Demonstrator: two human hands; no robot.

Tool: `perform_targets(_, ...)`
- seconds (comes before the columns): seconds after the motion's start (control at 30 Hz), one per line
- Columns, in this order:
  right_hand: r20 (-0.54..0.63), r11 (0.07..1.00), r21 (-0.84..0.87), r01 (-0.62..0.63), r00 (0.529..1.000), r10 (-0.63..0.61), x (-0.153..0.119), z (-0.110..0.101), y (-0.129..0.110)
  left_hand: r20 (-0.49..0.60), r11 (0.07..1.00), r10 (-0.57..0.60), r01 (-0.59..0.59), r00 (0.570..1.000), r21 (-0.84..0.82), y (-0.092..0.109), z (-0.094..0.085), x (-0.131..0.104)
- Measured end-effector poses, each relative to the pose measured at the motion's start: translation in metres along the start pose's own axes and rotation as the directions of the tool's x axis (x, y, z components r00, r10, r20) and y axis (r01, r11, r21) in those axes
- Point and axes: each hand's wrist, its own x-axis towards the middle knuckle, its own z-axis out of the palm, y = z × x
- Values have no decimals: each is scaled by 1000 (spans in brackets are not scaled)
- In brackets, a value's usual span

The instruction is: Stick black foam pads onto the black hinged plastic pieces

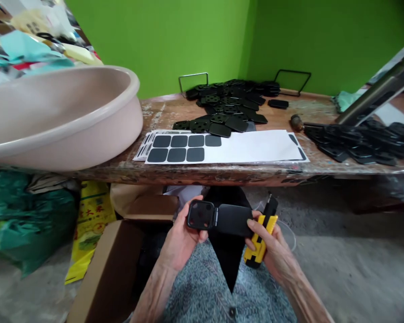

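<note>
Spread flat over my lap is a black hinged case (234, 219), its two halves joined by a small metal hinge. My left hand (182, 233) is closed around the left half, which has a raised rim and a dark, patchy recess. With the thumb on the plain right half, my right hand (272, 246) steadies that end. The same hand grips a yellow and black utility knife (258, 242), its tip pointing up and away. On the bench lie sheets of dark rounded-square stickers (195, 154), partly peeled off their white backing.
Black plates, some with holes, are heaped (227, 107) against the green wall. More black pieces (363, 139) lie at right beside a slanted metal bar (380, 85). A large pink basin (70, 125) overhangs the bench's left. Below stands an open cardboard box (99, 269).
</note>
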Motion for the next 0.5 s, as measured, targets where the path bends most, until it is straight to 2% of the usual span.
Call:
perform_targets(0.1, 1, 1000, 0, 10, 1000, -10, 1, -1, 1, -15, 999, -22, 22, 1000, 42, -1, -1, 1)
perform_targets(0.23, 89, 999, -25, 24, 996, -22, 3, -6, 3, -75, 990, -55, 64, 996, 129, -3, -3, 3)
perform_targets(0.4, 123, 996, -77, 45, 992, -35, 5, -8, 4, -119, 991, -57, 71, 991, 116, -5, -3, 5)
perform_targets(0.5, 116, 983, -164, 81, 991, -62, 5, -6, 4, -129, 991, -33, 50, 991, 127, -6, -3, 4)
